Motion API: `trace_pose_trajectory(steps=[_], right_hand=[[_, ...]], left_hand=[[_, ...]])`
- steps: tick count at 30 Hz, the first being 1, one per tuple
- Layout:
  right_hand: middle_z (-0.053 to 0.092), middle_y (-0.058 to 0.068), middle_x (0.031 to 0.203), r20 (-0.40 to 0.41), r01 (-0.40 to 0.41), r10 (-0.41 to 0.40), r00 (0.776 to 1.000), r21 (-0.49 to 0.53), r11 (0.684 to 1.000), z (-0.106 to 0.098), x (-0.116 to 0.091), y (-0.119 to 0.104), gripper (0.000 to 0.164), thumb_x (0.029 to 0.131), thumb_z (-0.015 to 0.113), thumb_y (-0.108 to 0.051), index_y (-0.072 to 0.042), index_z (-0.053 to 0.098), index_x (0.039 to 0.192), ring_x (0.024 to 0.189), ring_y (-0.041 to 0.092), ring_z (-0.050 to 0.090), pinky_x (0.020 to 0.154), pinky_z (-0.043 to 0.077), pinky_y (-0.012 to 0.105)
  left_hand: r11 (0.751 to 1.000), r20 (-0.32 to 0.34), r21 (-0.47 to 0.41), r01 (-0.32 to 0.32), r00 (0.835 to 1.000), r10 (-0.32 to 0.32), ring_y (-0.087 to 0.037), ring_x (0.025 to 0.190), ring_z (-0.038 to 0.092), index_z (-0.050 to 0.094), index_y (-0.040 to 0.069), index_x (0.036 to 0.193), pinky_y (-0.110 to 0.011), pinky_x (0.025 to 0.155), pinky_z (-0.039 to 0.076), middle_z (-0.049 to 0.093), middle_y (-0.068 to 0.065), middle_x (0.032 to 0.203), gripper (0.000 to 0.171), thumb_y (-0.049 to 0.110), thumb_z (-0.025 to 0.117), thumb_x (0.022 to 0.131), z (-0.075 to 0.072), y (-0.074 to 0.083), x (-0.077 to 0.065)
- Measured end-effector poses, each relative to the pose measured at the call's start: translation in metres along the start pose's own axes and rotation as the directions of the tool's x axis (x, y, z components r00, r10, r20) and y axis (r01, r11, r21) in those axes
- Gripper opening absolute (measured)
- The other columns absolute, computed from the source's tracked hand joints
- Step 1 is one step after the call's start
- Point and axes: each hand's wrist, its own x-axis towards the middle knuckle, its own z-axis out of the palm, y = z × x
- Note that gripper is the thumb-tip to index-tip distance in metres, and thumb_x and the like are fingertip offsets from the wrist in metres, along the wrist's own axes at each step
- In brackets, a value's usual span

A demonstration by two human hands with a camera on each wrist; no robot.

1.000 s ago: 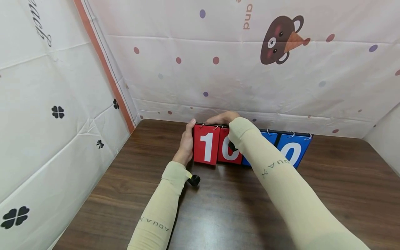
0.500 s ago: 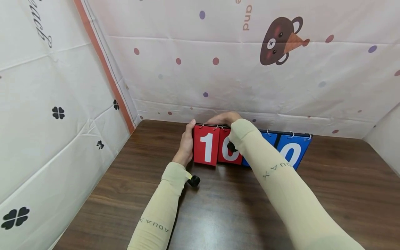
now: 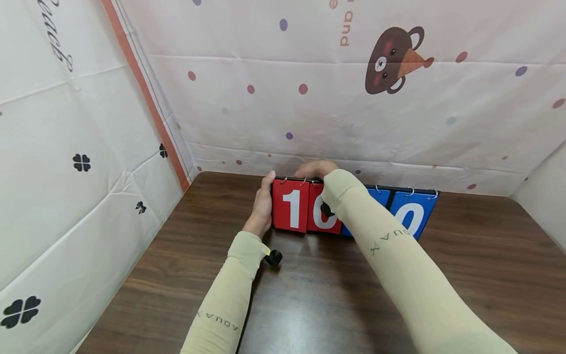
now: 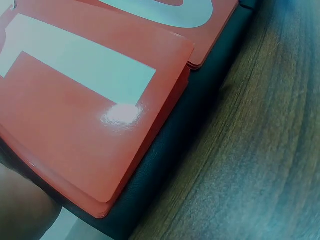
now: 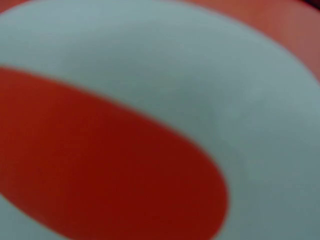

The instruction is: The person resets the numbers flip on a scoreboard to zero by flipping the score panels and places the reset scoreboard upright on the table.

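Observation:
A tabletop flip scoreboard (image 3: 324,230) stands upright at the back of the table, with ringed number cards. Its left red card (image 3: 290,205) reads 1; the second red card (image 3: 315,216) shows a 0 partly behind my right sleeve. My left hand (image 3: 262,204) holds the board's left edge, thumb pointing up near the top corner; its other fingers are hidden. Over the top edge reaches my right hand (image 3: 315,169), with its fingers out of sight behind the board. In the left wrist view, part of the left hand (image 4: 22,210) lies against the board's edge. The right wrist view is filled by the blurred 0 card (image 5: 110,160).
Two blue cards sit on the right half, the outer blue card (image 3: 412,211) showing 0. A patterned cloth backdrop (image 3: 247,113) hangs close behind the board. The dark wooden table (image 3: 309,295) extends in front and to both sides.
The red 1 card's lower edge, which hung slightly out and lower, now sits flatter against the board. Both hands keep nearly the same places; the head view has shifted slightly.

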Motion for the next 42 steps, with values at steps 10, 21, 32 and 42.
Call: trace_pose_trajectory(steps=[10,21,32,42], right_hand=[[0.036,0.017,0.144,0.135,-0.109,0.092,0.987,0.129,0.986,-0.002,-0.002,-0.002,0.06,0.098,0.035,-0.043,-0.004,0.039,0.143,0.128,0.027,0.034,0.113,0.027,0.044],[0.04,0.015,0.142,0.068,-0.097,0.087,0.994,0.159,0.982,-0.003,0.001,0.001,0.064,0.094,0.044,-0.049,-0.007,0.04,0.143,0.125,0.026,0.038,0.109,0.033,0.044],[0.053,0.009,0.111,-0.259,0.028,0.036,0.965,0.24,0.97,0.004,0.004,0.0,0.06,0.084,0.07,-0.041,0.0,0.051,0.124,0.097,0.02,0.048,0.091,0.045,0.039],[0.051,0.008,0.114,-0.688,0.156,-0.09,0.72,0.034,0.987,0.006,-0.004,-0.008,0.056,0.081,0.074,-0.04,-0.008,0.053,0.122,0.1,0.02,0.048,0.085,0.052,0.039]], left_hand=[[1.0,-0.007,0.003,0.009,1.0,-0.009,-0.019,0.094,0.058,0.06,0.014,0.103,-0.038,0.085,0.044,0.061,-0.004,0.101,0.062,0.071,0.042,0.087,0.0,0.001,0.0],[1.0,0.0,-0.009,0.02,1.0,-0.02,-0.019,0.094,0.057,0.061,0.014,0.104,-0.037,0.085,0.044,0.062,-0.004,0.102,0.063,0.071,0.043,0.087,0.001,0.003,0.002],[0.999,0.009,-0.03,0.045,0.999,-0.044,-0.021,0.102,0.056,0.059,0.015,0.116,-0.039,0.088,0.044,0.061,-0.006,0.111,0.067,0.073,0.045,0.085,-0.001,0.001,-0.001],[0.999,0.023,-0.018,0.05,0.999,-0.05,-0.021,0.106,0.055,0.057,0.018,0.121,-0.04,0.092,0.043,0.06,-0.005,0.116,0.067,0.073,0.045,0.085,-0.001,0.002,-0.002]])
